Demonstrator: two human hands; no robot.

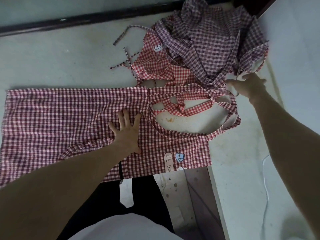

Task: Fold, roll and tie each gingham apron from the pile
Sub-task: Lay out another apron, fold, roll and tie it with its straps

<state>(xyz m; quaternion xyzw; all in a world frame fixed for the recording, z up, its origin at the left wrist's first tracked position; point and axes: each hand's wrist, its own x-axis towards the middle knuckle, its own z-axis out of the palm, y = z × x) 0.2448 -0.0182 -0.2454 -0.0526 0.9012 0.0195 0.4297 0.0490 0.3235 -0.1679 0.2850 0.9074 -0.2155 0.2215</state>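
Left hand (127, 134): fingers spread flat, pressing dark-red apron (60, 118) onto surface (52, 58) | right hand (247, 84): fingers curled among apron straps (214, 94) beside pile (207, 40); grip unclear

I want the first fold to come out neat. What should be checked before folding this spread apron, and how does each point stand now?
1. Spread apron lies flat on the table: ok, small wrinkles near the left hand.
2. Left hand presses it flat, fingers straight: ok.
3. Straps clear of the pile: not ok, they cross the red gingham apron.
4. Right hand grip on the straps: cannot tell, blurred.
5. Near edge fully on the table: not ok, it overhangs.
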